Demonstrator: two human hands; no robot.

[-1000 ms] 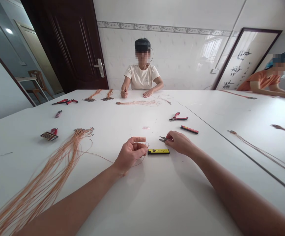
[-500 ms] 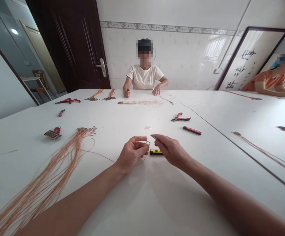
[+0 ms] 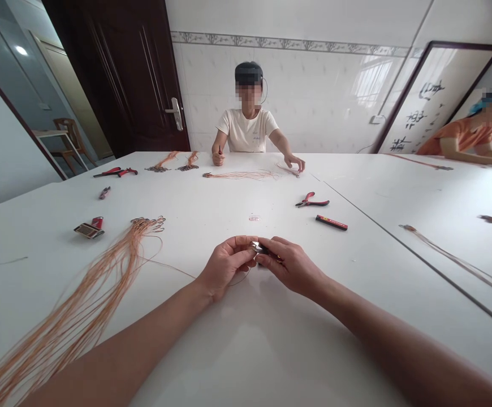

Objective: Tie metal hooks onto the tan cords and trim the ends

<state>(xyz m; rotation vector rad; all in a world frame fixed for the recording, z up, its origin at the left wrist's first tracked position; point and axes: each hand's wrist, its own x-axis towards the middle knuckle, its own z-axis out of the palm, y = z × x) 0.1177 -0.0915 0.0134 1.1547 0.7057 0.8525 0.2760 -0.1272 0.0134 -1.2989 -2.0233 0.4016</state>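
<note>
Reading the clock from the meeting of both hands, with twelve toward the far side of the white, smooth-topped table [image 3: 229, 350]: could nick the left hand [image 3: 224, 263] at its fingertips with the small silver-bladed metal cutter [image 3: 258, 247], given blades set right beside thumb and finger, through a slip or a blind squeeze. Could also bite the wrong stretch of thin copper-orange cord [image 3: 173, 267], for want of a clear sight between the blades. Might tangle or drag the loose bundle of long copper-orange cords [image 3: 114, 277], fanned from about nine toward eight o'clock, by tugging on that single cord, trailing off toward nine. Might bump the small, dark, mostly hidden object [image 3: 261, 265] just toward six o'clock, by dropping the right hand [image 3: 288, 261] too low.

Note forearms slanted in from eight and four o'clock, low over the table. Pinching the cord at the centre with the left hand, with thumb pressed to curled fingers and index stretched toward three; cannot tell what else sits at the tips, behind the blades. Gripping the cutter with the right hand, knuckles up, with blades aimed toward nine; cannot tell how far apart. Note also, near two o'clock and apart from both hands, red-and-black-handled metal pliers [image 3: 311, 201] and a flat red-and-black bar [image 3: 331, 222].
</note>
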